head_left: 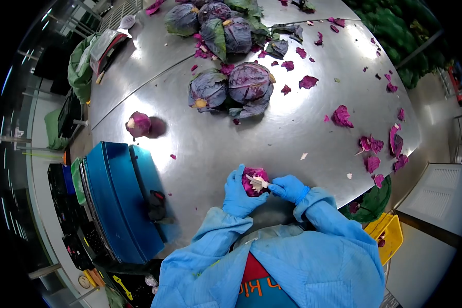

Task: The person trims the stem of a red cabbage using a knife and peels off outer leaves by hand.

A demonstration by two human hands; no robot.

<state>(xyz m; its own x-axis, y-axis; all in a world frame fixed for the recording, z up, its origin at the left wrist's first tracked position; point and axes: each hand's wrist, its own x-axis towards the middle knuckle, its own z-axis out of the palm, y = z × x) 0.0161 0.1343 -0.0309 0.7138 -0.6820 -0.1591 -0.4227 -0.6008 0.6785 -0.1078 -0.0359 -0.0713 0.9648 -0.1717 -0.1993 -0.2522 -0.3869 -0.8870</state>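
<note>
A small red cabbage (250, 190) is held at the near edge of the metal table, its pale cut core turned up. My left hand (237, 196), in a blue glove, curls around its left side. In my gloved right hand (291, 189) is a knife (255, 180), its blade lying against the white core. Most of the knife's handle is hidden in the fingers. A trimmed red cabbage (138, 124) stands on the table further left. Two whole red cabbages with dark outer leaves, one of them the right cabbage (250, 84), sit beyond my hands.
More red cabbages (236, 35) are piled at the far side of the metal table (200, 154). Purple leaf scraps (342, 116) lie scattered rightward. Blue crates (120, 197) stand at left, and a yellow bin (390, 238) is below the right edge. A bag (105, 49) lies far left.
</note>
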